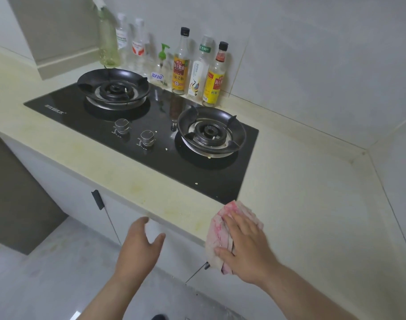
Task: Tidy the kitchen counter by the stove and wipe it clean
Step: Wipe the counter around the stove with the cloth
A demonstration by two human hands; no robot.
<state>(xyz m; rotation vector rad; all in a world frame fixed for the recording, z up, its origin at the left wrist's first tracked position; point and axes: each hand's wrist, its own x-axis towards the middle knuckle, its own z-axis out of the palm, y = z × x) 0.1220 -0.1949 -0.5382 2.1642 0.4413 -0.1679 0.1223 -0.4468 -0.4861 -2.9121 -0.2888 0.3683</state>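
here the right hand (247, 248) lies flat on the cloth (240, 212), fingers straight and spread, pressing it onto the counter (301, 192) edge just beside the stove (197, 174) corner. the left hand (139, 248) hangs below the edge, fingers loosely cupped, holding nothing.

A home kitchen: gas stove (141, 132), sauce bottles (197, 70), tiled wall (313, 54)

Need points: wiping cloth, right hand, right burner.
cloth (240, 210), head view, pink patch beyond the fingertips.
right hand (245, 247), head view, back of the hand.
right burner (209, 131), head view, centre cap.
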